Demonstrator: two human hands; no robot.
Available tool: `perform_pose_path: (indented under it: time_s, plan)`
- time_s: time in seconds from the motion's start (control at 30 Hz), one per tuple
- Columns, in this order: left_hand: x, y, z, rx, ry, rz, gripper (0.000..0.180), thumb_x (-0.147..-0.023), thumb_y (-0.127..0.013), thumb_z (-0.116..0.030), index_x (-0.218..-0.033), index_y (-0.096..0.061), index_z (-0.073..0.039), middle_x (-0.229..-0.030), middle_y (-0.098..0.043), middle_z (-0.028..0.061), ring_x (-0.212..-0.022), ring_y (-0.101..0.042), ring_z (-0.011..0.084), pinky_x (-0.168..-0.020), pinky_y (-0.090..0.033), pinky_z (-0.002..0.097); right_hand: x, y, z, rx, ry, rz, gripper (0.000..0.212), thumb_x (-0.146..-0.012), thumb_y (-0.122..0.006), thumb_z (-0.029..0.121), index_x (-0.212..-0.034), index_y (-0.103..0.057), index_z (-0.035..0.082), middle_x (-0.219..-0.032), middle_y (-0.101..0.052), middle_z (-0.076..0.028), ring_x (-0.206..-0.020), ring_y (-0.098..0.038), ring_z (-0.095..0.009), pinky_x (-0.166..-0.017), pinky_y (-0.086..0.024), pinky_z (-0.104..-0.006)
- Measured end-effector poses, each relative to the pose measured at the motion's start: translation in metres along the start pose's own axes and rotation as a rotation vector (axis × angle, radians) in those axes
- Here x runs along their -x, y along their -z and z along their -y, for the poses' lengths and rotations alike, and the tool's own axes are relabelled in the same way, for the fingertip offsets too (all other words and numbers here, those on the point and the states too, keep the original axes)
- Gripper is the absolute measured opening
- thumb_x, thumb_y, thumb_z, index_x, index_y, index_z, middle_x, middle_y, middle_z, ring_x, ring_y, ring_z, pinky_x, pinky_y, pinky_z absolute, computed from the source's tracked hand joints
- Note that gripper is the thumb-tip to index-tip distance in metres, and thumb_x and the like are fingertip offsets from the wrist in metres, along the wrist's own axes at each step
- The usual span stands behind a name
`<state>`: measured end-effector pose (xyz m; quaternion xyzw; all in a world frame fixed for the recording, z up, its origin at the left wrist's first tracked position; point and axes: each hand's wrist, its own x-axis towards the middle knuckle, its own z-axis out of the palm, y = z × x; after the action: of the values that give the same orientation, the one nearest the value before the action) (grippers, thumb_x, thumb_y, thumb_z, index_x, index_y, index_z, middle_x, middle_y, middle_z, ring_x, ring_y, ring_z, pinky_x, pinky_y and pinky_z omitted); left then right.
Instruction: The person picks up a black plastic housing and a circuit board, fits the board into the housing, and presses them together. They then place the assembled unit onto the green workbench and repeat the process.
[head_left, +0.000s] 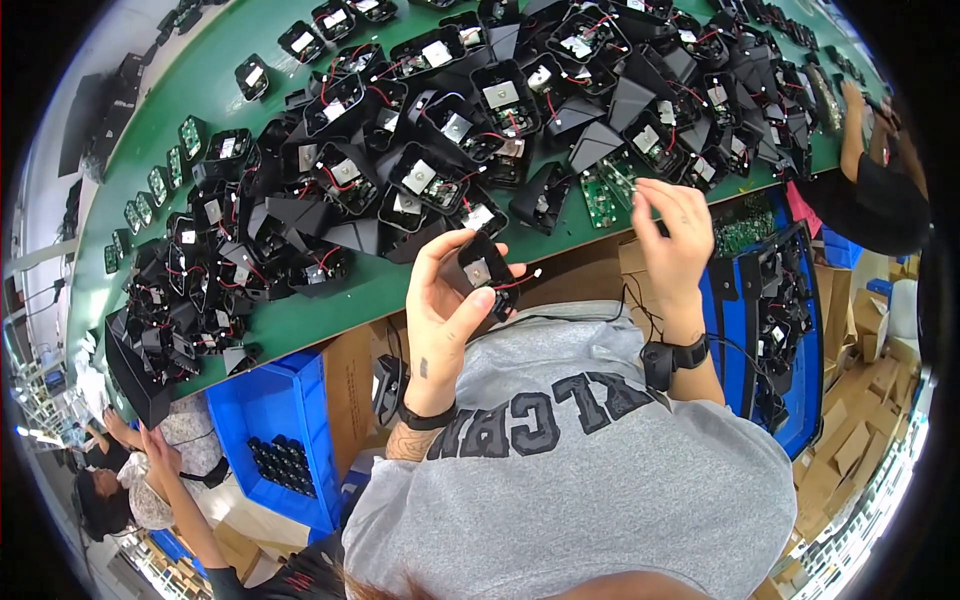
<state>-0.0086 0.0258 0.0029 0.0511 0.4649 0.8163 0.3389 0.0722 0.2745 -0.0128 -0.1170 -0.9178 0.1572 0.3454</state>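
Observation:
My left hand is closed around a small black plastic housing, held at the table's near edge. A silvery-white block shows inside it, and a red wire with a small white plug sticks out to the right. My right hand pinches the edge of a green circuit board between thumb and fingers, just above the table edge. Another green circuit board lies on the table just left of those fingers. Black housings with red wires are heaped beyond both hands.
The green table curves across the view. Small boards stand in a row at far left. A blue bin with black parts is below left; a blue crate with housings and boards is at right. Other people's arms reach in at both sides.

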Motion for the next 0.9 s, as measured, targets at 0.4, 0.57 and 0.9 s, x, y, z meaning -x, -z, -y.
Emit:
perform_pose_path:
  time_s: [0.4, 0.57, 0.9]
  plan:
    - [-0.005, -0.004, -0.002, 0.023, 0.084, 0.073, 0.051, -0.087, -0.063, -0.011, -0.133, -0.041, -0.002, -0.116, -0.059, 0.0187, -0.098, -0.067, 0.0296, -0.067, -0.057, 0.0316, -0.009, -0.002, 0.04, -1.318, -0.555, 0.546, 0.023, -0.093, -0.059, 0.017, -0.092, -0.065, -0.005, -0.08, -0.057, -0.008, -0.046, -0.049, -0.006, -0.04, -0.034, -0.0155]
    - [-0.002, -0.004, -0.001, 0.042, 0.072, 0.085, 0.051, -0.087, -0.063, -0.01, -0.132, -0.041, -0.001, -0.114, -0.06, 0.0192, -0.096, -0.067, 0.0276, -0.064, -0.056, 0.0309, -0.022, -0.017, 0.045, -1.349, -0.473, 0.567, 0.023, -0.093, -0.06, 0.018, -0.092, -0.068, -0.004, -0.081, -0.057, -0.006, -0.047, -0.047, -0.004, -0.042, -0.034, -0.0158]
    - [-0.001, 0.005, -0.005, -0.168, -0.071, 0.104, 0.053, -0.084, -0.066, -0.008, -0.132, -0.045, -0.004, -0.122, -0.045, 0.0074, -0.099, -0.057, 0.0154, -0.078, -0.055, 0.0277, -0.04, -0.021, 0.074, -0.977, -0.161, 0.645, 0.012, -0.08, -0.065, 0.002, -0.091, -0.07, -0.001, -0.082, -0.064, -0.009, -0.069, -0.059, -0.016, -0.061, -0.045, -0.0269]
